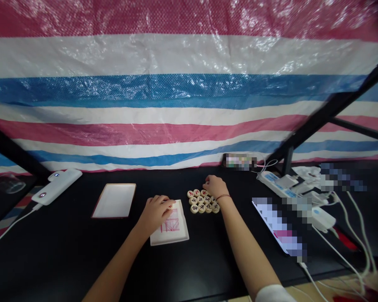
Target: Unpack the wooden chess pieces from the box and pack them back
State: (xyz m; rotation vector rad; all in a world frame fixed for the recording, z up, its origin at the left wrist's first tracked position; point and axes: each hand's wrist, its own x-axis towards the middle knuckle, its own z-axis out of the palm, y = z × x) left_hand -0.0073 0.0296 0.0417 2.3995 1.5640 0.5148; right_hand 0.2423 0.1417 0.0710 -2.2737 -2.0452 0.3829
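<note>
My left hand (156, 212) bends over the upper left of a shallow white tray (185, 235). A folded paper with a red grid (173, 224) lies in that tray. Under my thumb and finger shows a pale Chinese chess piece with a red mark (170, 206). Several round Chinese chess pieces (201, 201) stand packed in rows to the right of the tray, red characters at the back and black ones in front. My right hand (214, 187) is curled at the back right corner of these rows. Its fingertips, and whatever is between them, are hidden.
A white box lid (115, 201) lies to the left. Farther left is a white power bank (58, 186) with a cable. On the right are a lit phone (271, 222), a power strip (277, 184) with plugs and cables, and a small device (239, 161) behind. A striped sheet (164, 92) hangs at the back.
</note>
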